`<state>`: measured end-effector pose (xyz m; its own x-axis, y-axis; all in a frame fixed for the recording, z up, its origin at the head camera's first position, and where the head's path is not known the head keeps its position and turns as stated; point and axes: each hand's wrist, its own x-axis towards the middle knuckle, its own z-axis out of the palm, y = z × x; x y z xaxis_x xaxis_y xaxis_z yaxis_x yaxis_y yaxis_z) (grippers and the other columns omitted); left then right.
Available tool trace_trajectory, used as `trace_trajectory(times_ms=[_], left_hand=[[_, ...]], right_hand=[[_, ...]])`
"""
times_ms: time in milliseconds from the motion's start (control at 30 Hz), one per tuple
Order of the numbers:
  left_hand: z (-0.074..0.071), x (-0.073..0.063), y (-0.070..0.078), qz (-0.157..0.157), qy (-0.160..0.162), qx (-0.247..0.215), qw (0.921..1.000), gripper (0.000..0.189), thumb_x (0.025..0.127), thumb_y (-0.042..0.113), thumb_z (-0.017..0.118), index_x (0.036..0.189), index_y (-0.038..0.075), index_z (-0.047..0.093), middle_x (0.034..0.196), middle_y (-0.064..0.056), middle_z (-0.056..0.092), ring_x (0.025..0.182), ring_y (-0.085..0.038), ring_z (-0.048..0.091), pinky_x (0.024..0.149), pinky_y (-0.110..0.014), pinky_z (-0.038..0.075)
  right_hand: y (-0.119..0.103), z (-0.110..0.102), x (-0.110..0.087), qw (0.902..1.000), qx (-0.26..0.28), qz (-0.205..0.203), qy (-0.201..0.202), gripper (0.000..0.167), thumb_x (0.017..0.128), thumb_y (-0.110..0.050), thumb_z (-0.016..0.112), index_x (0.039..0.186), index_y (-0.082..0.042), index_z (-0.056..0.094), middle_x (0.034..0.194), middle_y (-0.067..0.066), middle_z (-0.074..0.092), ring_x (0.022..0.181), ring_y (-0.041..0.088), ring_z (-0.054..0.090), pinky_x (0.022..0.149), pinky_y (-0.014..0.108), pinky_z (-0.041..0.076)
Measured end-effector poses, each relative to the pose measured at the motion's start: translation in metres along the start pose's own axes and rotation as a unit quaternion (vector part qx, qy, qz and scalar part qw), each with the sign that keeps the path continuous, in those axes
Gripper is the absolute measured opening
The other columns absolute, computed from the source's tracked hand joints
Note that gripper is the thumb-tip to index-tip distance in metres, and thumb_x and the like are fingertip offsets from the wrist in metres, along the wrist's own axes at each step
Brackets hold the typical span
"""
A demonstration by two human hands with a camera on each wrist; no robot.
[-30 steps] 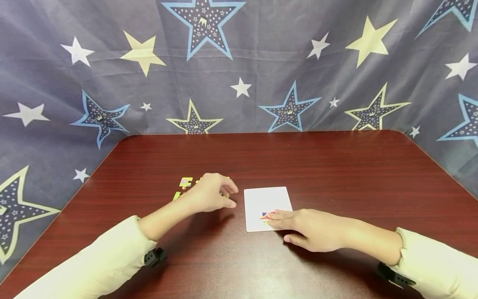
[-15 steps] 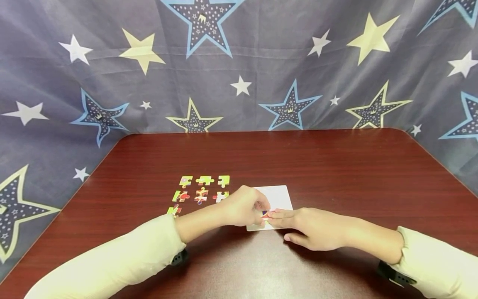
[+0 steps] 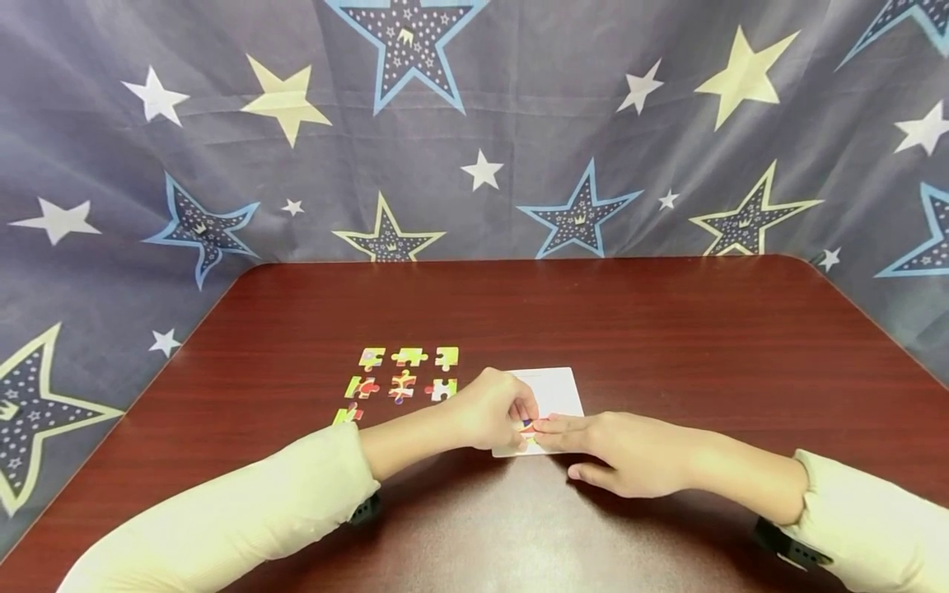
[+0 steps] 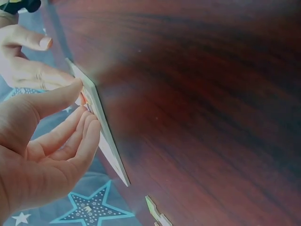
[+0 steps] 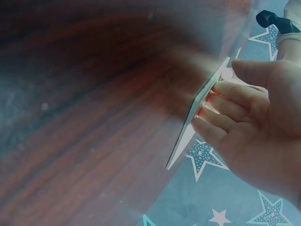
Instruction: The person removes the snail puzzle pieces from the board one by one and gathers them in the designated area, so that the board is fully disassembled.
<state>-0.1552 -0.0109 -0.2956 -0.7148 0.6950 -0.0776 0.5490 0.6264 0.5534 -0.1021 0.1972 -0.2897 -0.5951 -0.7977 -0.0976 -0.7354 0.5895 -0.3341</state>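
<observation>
A white square puzzle board [image 3: 556, 389] lies flat on the table in front of me. On its near part sits a small colourful puzzle piece [image 3: 527, 427] with blue, red and yellow on it. My left hand [image 3: 485, 409] pinches this piece between thumb and fingertips, low against the board. From the other side, the straight fingers of my right hand [image 3: 623, 455] press on the board's near part and touch the piece's edge. Whatever lies under those fingers is mostly covered. In the left wrist view the board [image 4: 109, 145] appears edge-on beside both hands.
Several loose jigsaw pieces [image 3: 403, 385] are laid out in rows to the left of the board, some partly behind my left forearm. The dark red wooden table [image 3: 667, 329] reaches back to a grey star-patterned cloth [image 3: 504, 99].
My left hand has moved right from above the loose pieces to the board and pinches the piece there. The loose pieces have come into sight. My right hand stays in place.
</observation>
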Motion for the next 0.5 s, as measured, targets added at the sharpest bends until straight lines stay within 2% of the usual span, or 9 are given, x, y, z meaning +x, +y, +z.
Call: trace_trajectory(times_ms=[267, 500], left_hand=[[-0.001, 0.0, 0.001, 0.006, -0.001, -0.014, 0.9999, 0.02, 0.065, -0.006, 0.08, 0.081, 0.001, 0.069, 0.079, -0.01, 0.071, 0.076, -0.016, 0.064, 0.067, -0.016, 0.05], [0.0, 0.002, 0.0, 0.002, -0.006, -0.017, 0.9998, 0.021, 0.065, -0.004, 0.082, 0.08, 0.001, 0.069, 0.077, -0.008, 0.07, 0.073, -0.013, 0.062, 0.066, -0.016, 0.05]], right_hand=[[0.0, 0.0, -0.004, 1.0, 0.005, -0.004, -0.001, 0.05, 0.096, -0.017, 0.056, 0.144, -0.017, 0.044, 0.148, -0.002, 0.048, 0.136, 0.018, 0.046, 0.106, 0.041, 0.044], [0.003, -0.004, -0.016, 0.9999, 0.007, 0.007, -0.004, 0.048, 0.095, -0.016, 0.057, 0.142, -0.017, 0.048, 0.147, 0.001, 0.048, 0.136, 0.02, 0.047, 0.105, 0.042, 0.045]])
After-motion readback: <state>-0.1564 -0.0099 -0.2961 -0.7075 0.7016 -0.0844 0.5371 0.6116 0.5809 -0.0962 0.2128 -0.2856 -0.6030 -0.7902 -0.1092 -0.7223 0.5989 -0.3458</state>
